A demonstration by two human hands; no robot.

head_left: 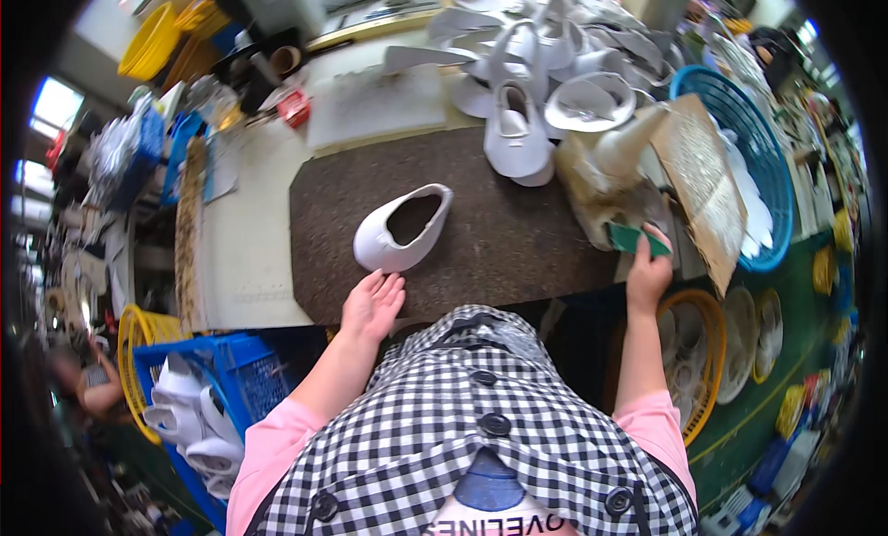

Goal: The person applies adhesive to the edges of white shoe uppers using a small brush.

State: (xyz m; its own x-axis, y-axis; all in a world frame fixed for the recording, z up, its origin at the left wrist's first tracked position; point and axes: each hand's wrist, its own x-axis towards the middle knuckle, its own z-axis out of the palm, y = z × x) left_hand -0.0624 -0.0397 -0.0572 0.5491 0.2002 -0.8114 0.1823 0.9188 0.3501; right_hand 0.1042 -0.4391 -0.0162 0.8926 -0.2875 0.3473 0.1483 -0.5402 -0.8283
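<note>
A white shoe upper (400,229) lies on its side on the dark speckled work mat (518,249). My left hand (374,305) rests flat and open at the mat's near edge, just below that shoe, fingertips almost touching it. My right hand (647,270) reaches to the right end of the mat and grips a small green pad (635,239) beside a stained paper-wrapped bundle (601,189). A pile of several more white shoe uppers (541,83) fills the far side of the bench.
A blue basket (775,180) with white pieces stands at the right, a worn cardboard sheet (705,180) leaning against it. An orange basket (705,351) sits low right, a blue crate (242,369) of white uppers low left. Another person (92,388) is far left.
</note>
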